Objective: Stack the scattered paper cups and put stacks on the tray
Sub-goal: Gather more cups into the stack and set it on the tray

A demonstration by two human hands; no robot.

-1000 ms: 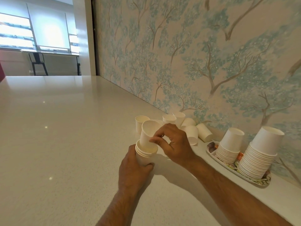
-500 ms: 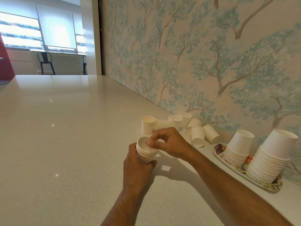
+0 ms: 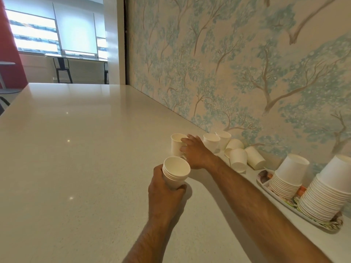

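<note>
A: The right hand (image 3: 195, 151) is out ahead, fingers curled loosely toward the nearest upright cup (image 3: 177, 144). Fingertips reach its right side, but whether they've closed on it I can't tell; no firm pinch shows.

B: And the left?

A: The left hand (image 3: 165, 188) is wrapped round the small stack (image 3: 175, 172), held mouth-up and tilted a little, nearer the body.

B: Go big to small for me.

A: The counter (image 3: 76, 168) runs along the wallpapered wall. At the right, the tray (image 3: 264, 182) carries two tall stacks, mouths down: the taller stack (image 3: 328, 192) nearest, then the shorter stack (image 3: 288, 177). Between tray and reaching hand lie the scattered cups (image 3: 237, 156), some upright, some tipped on their sides against the wall.

B: So what does the next move hinge on?

A: The upright cup stands just beyond and slightly left of the right hand, its long axis vertical, mouth up. The right hand is clearly the nearer one. I'd judge a side grasp, then a lift back toward the held stack, which sits directly nearer the body.

B: What's changed?

A: Half a second ago the right hand was pressing a cup into the stack; now it has left it and moved forward. The left hand's hold looks unchanged.
</note>
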